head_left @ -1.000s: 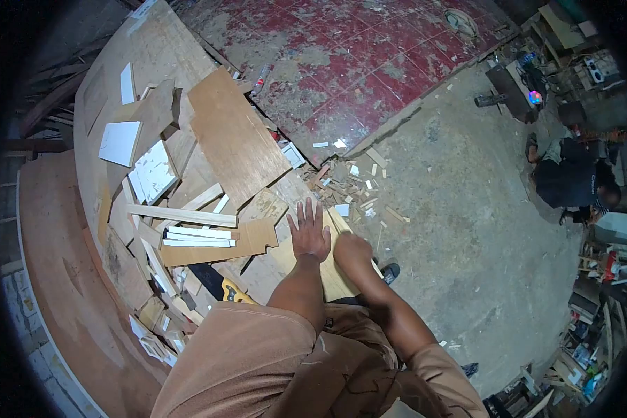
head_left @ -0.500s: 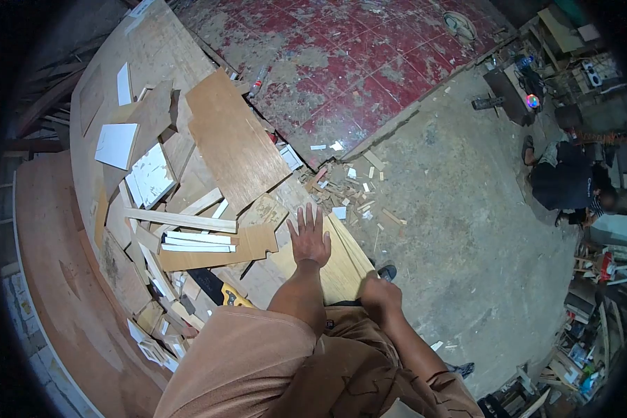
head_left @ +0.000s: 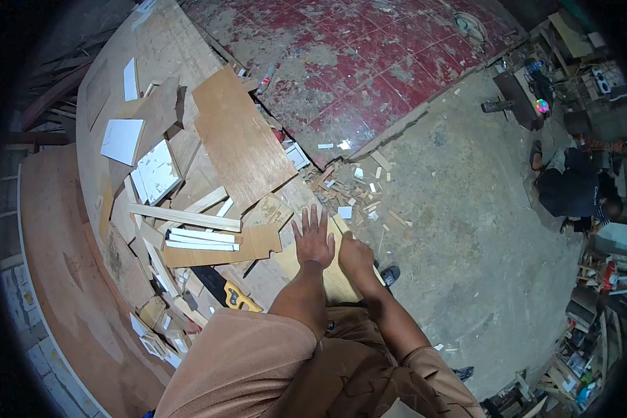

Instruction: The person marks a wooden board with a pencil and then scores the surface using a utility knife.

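Observation:
My left hand (head_left: pixel 314 241) lies flat, fingers spread, on a pale thin wooden board (head_left: pixel 339 287) in front of my lap. My right hand (head_left: pixel 357 260) is closed at the board's right edge, and whatever its fingers hold is hidden. Left of my left forearm is a handsaw (head_left: pixel 235 297) with a yellow handle and dark blade. A brown board with a notched edge (head_left: pixel 259 244) is beside my left hand, with several narrow white strips (head_left: pixel 200 240) on it. Farther off lies a larger brown plywood sheet (head_left: pixel 242 143).
White offcuts (head_left: pixel 155 174) and wooden strips (head_left: pixel 184 217) are scattered over the worktable (head_left: pixel 181 45). Small scraps (head_left: pixel 355 191) litter the concrete floor (head_left: pixel 453 230). A person (head_left: pixel 570 184) crouches at the far right. Red tiles (head_left: pixel 369 76) cover a floor area ahead.
My right hand has moved forward along the board's right edge, away from my body and closer to my left hand. My left hand stays flat on the board. The view has shifted slightly.

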{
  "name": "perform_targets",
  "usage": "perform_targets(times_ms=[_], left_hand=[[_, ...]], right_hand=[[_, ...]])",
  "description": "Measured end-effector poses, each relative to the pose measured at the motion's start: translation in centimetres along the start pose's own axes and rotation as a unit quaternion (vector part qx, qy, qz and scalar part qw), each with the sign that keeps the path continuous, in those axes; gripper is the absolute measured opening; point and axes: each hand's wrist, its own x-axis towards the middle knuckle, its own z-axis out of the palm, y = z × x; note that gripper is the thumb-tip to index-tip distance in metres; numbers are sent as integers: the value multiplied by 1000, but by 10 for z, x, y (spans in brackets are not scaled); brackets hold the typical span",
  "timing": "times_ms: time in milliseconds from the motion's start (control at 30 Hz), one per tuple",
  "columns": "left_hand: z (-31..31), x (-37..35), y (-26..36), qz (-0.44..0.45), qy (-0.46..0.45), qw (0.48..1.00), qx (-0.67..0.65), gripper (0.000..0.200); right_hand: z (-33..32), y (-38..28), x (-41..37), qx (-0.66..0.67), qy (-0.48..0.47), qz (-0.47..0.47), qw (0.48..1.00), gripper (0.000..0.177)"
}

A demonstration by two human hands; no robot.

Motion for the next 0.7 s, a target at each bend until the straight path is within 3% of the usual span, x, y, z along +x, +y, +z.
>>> perform_targets(times_ms=[267, 433, 567, 700], left_hand=[[3, 0, -3, 14, 21, 1000, -1, 70], [5, 0, -1, 12, 28, 999, 16, 70], [1, -1, 1, 4, 14, 1000, 19, 71], [1, 0, 0, 9, 15, 1000, 18, 71]], right_hand=[[-8, 56, -111, -7, -54, 32, 998, 23], [-16, 34, -58, -8, -47, 11, 999, 20], [1, 10, -4, -5, 10, -20, 1000, 20], [10, 29, -31, -18, 38, -32, 999, 19]])
